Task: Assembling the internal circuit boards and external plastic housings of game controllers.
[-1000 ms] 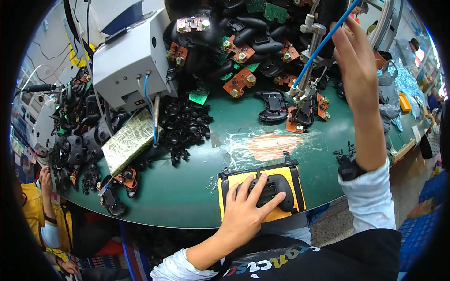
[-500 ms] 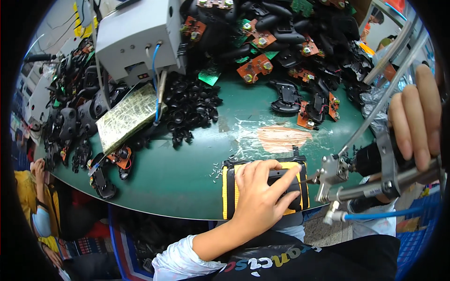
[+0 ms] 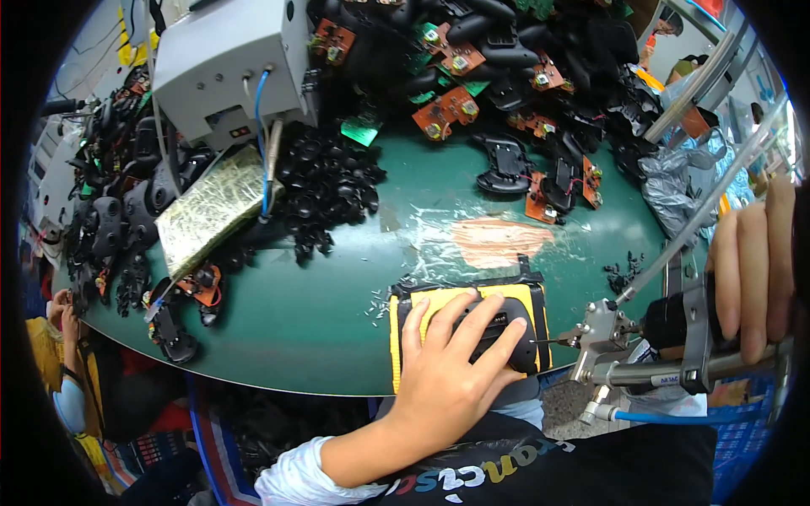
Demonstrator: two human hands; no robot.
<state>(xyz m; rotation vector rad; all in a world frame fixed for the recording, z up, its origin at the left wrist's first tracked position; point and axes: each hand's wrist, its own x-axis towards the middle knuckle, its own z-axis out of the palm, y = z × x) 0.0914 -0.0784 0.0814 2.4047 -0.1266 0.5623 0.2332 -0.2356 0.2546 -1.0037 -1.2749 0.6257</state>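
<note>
A black game controller shell lies on a yellow pad with black edging at the table's front edge. Over it my left hand is spread, the fingers gripping and pressing it against the pad. My right hand is wrapped round the dark body of an air-driven screwdriver, mounted on a metal arm with hoses. Its thin bit points left and reaches the controller's right side; whether it sits in a screw hole I cannot make out.
Small screws lie left of the pad, and dark ones to its right. Black thumbstick caps, a grey box machine, a taped block and heaped controller parts cover the back. Another person's hands show far left.
My left fingers have shifted and spread differently over the controller, which shows more now. The screwdriver has come down slightly, its bit now level at the controller's side. The whole view has shifted a little.
</note>
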